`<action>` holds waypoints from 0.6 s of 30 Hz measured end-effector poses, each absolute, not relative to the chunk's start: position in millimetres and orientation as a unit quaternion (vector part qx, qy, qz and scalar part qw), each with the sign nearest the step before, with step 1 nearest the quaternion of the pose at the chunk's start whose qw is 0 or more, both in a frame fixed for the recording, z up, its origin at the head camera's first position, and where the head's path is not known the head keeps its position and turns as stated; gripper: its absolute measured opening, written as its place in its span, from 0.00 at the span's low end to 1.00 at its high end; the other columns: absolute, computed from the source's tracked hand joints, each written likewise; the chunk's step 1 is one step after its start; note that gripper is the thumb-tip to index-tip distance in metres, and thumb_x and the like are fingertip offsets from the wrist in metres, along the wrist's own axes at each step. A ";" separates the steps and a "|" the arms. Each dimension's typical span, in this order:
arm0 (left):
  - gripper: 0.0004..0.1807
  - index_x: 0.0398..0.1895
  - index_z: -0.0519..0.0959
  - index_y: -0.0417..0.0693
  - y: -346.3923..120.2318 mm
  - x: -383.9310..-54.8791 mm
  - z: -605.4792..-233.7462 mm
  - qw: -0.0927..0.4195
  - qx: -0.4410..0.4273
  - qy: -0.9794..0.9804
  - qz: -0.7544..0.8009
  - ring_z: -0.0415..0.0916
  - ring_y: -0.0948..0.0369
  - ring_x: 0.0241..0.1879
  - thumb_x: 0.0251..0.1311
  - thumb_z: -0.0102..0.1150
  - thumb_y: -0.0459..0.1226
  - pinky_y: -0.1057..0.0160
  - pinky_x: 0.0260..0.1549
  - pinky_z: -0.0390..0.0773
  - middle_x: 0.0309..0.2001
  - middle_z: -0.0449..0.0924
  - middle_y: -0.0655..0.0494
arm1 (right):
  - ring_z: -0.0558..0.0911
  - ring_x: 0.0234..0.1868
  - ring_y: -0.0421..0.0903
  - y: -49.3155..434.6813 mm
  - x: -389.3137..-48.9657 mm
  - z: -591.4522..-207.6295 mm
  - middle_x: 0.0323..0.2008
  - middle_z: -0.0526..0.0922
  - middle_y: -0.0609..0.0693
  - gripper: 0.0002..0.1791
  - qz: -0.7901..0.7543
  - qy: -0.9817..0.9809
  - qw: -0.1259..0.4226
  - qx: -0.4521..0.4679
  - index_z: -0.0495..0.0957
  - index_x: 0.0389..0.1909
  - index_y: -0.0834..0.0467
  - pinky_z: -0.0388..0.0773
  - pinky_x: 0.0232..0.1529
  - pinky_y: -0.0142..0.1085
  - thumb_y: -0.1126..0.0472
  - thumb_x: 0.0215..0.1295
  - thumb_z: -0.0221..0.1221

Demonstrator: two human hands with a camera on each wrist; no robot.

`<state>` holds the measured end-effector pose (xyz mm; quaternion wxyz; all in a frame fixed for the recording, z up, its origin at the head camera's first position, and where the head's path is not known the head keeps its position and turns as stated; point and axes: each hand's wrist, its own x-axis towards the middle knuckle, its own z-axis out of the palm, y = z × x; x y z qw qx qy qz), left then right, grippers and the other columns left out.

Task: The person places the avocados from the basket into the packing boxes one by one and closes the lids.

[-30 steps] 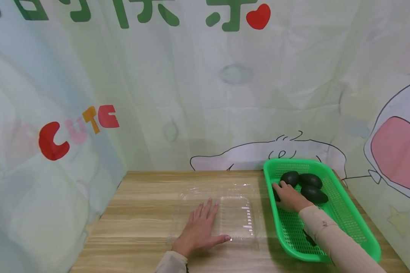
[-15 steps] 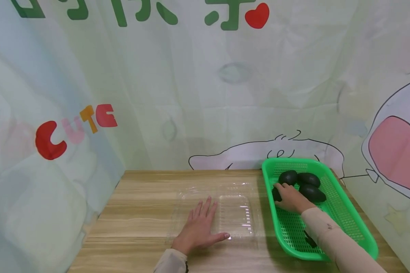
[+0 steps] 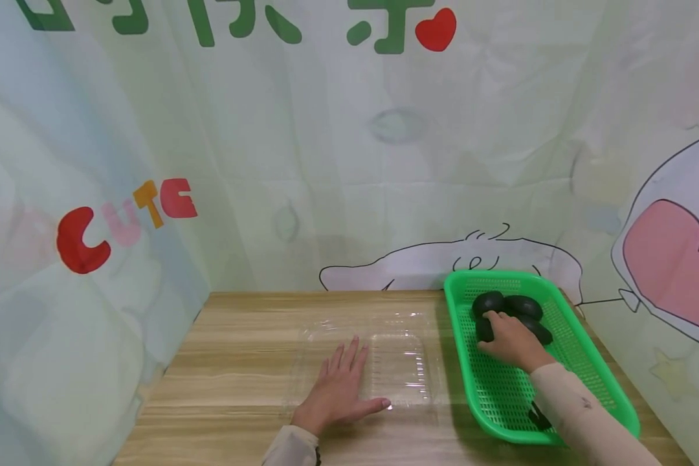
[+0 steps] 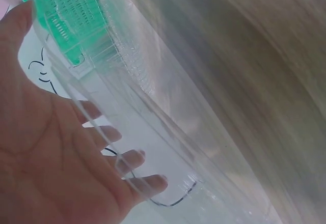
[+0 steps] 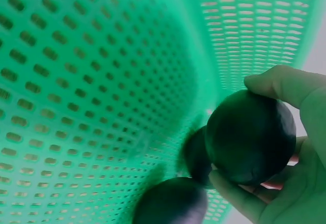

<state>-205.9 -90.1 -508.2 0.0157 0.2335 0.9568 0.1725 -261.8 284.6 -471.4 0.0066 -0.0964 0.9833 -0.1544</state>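
My left hand (image 3: 338, 391) lies with straight, spread fingers on a clear plastic clamshell container (image 3: 400, 369) in the middle of the table. In the left wrist view the fingers show through the clear wall (image 4: 137, 112), palm towards the camera. On the right, my right hand (image 3: 515, 340) reaches into a green plastic basket (image 3: 465, 382) and grips a dark avocado (image 5: 249, 137) between thumb and fingers. Several more avocados (image 3: 523, 307) lie by it at the basket's far end; one (image 5: 173, 201) shows just below the held one in the right wrist view.
The wood-grain table (image 3: 233, 375) bears both the container and the basket, which stand side by side. A printed cloth backdrop (image 3: 291, 162) rises behind the table's far edge. A small dark object (image 3: 538, 417) shows beside the right sleeve.
My right hand, gripping the avocado, has moved a little right, away from the basket's left wall. The left hand stays on the container. The head view has shifted slightly.
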 end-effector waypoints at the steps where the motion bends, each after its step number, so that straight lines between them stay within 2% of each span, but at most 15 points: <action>1: 0.60 0.81 0.52 0.42 -90.2 -205.7 -508.1 0.015 0.234 0.956 0.174 0.49 0.34 0.76 0.56 0.55 0.72 0.28 0.67 0.57 0.81 0.46 0.39 | 0.75 0.59 0.73 284.2 -259.7 -468.7 0.61 0.73 0.77 0.39 -0.155 0.983 0.005 -0.094 0.67 0.67 0.72 0.76 0.52 0.64 0.54 0.62 0.68; 18: 0.60 0.81 0.52 0.42 -90.6 -205.3 -508.5 0.019 0.232 0.956 0.181 0.48 0.34 0.76 0.56 0.55 0.72 0.28 0.68 0.56 0.81 0.45 0.39 | 0.76 0.55 0.73 267.3 -234.3 -416.2 0.57 0.73 0.79 0.38 -0.174 0.980 -0.045 -0.089 0.66 0.66 0.75 0.78 0.48 0.64 0.55 0.64 0.66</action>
